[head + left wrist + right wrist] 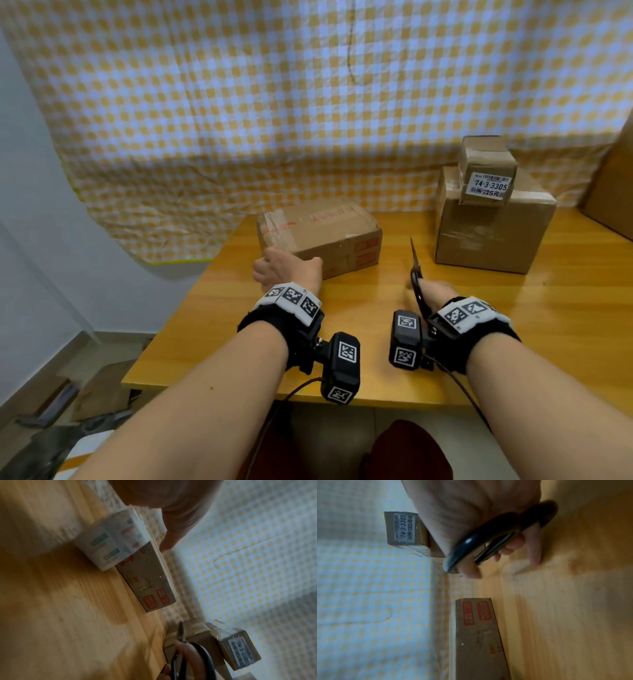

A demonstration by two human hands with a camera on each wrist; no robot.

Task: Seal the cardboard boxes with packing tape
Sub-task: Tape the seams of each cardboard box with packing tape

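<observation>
Box [320,236] lies just ahead of our left hand [286,270] – long axis crosswise, fingers straight against it – right hand [436,294] gripping scissors [418,274]

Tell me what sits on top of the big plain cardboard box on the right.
A small taped cardboard box with a white barcode label sits on it. Contents hidden.

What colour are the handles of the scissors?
Black, glossy; the right wrist view shows the scissors best, in the right hand.
</observation>
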